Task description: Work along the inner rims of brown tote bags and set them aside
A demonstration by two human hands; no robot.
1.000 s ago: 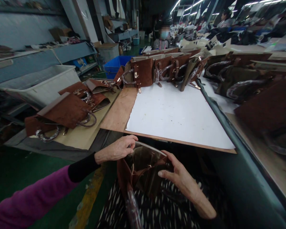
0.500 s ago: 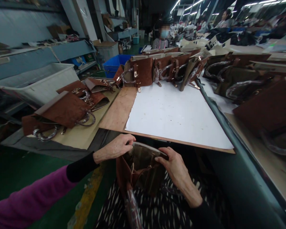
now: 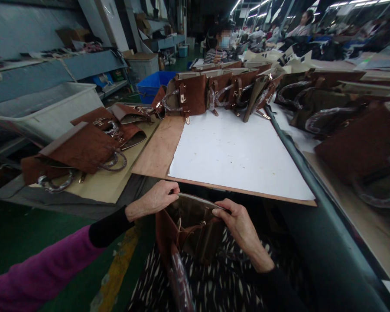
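Observation:
A brown leather handbag (image 3: 185, 236) rests upright on my lap, its mouth open toward me and its plastic-wrapped handle (image 3: 180, 277) hanging down in front. My left hand (image 3: 154, 199) pinches the far left of the bag's top rim. My right hand (image 3: 238, 223) grips the rim on the right side, fingers curled over the edge. Both hands hold the bag just below the near edge of the white sheet (image 3: 234, 156) on the wooden board (image 3: 157, 151).
A row of finished brown handbags (image 3: 214, 93) stands at the table's far end. More bags (image 3: 84, 149) lie on a board to the left, beside a white bin (image 3: 48, 112) and a blue crate (image 3: 154, 84). Dark bags (image 3: 344, 117) crowd the right. A person (image 3: 219, 47) sits beyond.
My right hand has moved from the bag's side up onto its top rim and closed over it. My left hand stays pinched on the rim.

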